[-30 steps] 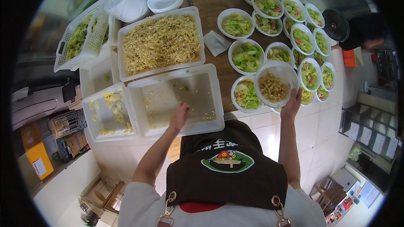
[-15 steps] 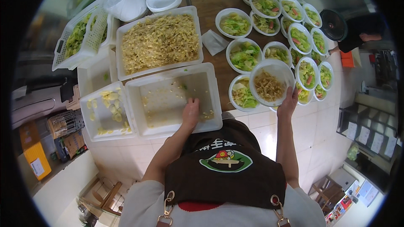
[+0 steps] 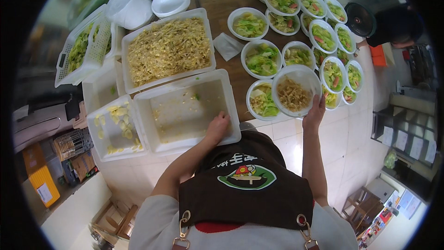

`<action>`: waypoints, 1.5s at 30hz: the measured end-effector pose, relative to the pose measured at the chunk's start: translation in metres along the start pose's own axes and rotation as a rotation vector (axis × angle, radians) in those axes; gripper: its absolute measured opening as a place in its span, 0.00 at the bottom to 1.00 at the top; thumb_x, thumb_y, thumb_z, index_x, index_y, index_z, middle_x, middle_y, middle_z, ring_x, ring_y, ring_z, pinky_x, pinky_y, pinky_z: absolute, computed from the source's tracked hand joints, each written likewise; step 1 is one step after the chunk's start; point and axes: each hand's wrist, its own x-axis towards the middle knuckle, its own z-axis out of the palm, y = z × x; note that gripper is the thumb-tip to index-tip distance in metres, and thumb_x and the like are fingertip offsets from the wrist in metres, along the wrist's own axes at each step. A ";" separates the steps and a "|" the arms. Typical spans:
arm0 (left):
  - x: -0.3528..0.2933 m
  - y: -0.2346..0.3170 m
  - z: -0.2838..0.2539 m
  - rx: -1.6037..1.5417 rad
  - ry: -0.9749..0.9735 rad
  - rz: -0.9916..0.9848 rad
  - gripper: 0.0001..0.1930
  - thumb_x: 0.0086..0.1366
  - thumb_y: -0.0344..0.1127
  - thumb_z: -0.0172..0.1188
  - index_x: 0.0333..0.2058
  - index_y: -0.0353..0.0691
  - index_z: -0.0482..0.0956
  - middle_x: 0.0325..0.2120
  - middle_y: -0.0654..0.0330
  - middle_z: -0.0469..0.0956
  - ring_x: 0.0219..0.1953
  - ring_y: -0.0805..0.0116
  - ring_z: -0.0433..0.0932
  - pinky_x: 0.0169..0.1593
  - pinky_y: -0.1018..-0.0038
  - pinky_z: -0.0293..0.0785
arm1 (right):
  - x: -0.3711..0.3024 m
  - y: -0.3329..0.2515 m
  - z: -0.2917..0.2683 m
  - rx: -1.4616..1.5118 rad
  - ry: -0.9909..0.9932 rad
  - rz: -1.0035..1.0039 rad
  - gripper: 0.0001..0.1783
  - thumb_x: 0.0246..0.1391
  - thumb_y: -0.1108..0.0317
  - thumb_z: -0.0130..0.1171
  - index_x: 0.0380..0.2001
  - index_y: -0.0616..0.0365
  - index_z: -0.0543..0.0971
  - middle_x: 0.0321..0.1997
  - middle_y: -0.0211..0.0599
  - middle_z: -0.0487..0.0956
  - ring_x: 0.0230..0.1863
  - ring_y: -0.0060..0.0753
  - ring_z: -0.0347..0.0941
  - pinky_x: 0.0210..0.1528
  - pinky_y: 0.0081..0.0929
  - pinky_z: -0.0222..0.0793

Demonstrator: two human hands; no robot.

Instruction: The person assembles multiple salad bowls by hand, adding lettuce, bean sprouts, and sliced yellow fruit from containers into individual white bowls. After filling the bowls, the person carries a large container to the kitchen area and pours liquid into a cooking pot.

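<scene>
Near, the left hand [image 3: 218, 127] reaches into a white rectangular plastic tub [image 3: 194, 121] with scattered yellow bits; its fingers look bunched, but whether they pinch anything cannot be told. To the right, the right hand [image 3: 315, 112] grips a round whitish plastic bowl [image 3: 313, 82] of shredded yellow-brown food, fingers partly hidden beneath. That bowl partly covers round white bowls [image 3: 243, 61] of green leaves. Farther left, sprouts heap a white rectangular plastic bin [image 3: 210, 41]; beyond, a cloudy plastic bag [image 3: 130, 5] obscures its contents.
</scene>
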 end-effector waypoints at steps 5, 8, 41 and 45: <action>-0.001 -0.008 -0.001 -0.122 0.061 0.026 0.05 0.48 0.28 0.56 0.27 0.38 0.71 0.30 0.50 0.70 0.33 0.51 0.74 0.35 0.60 0.72 | 0.004 -0.002 -0.005 0.002 -0.009 -0.031 0.17 0.60 0.69 0.44 0.51 0.63 0.65 0.48 0.36 0.70 0.47 0.25 0.67 0.48 0.25 0.67; -0.005 -0.030 -0.009 -0.322 0.111 -0.068 0.06 0.47 0.26 0.56 0.27 0.38 0.72 0.29 0.52 0.70 0.31 0.54 0.74 0.34 0.63 0.71 | 0.007 -0.007 -0.006 0.001 0.031 -0.028 0.17 0.60 0.69 0.44 0.51 0.63 0.65 0.49 0.36 0.70 0.48 0.26 0.66 0.50 0.26 0.65; -0.065 -0.198 -0.128 0.560 0.339 -0.168 0.13 0.53 0.24 0.49 0.39 0.37 0.71 0.38 0.53 0.70 0.43 0.53 0.70 0.45 0.62 0.73 | 0.021 -0.006 0.005 -0.023 -0.041 -0.015 0.20 0.60 0.67 0.46 0.55 0.61 0.64 0.52 0.37 0.70 0.51 0.31 0.67 0.53 0.30 0.66; -0.101 -0.150 -0.116 0.521 0.088 -0.442 0.10 0.56 0.28 0.49 0.37 0.36 0.70 0.37 0.53 0.69 0.42 0.53 0.72 0.40 0.66 0.76 | 0.021 -0.006 0.009 -0.026 -0.032 -0.010 0.21 0.60 0.67 0.46 0.55 0.60 0.63 0.53 0.36 0.69 0.51 0.30 0.67 0.53 0.30 0.66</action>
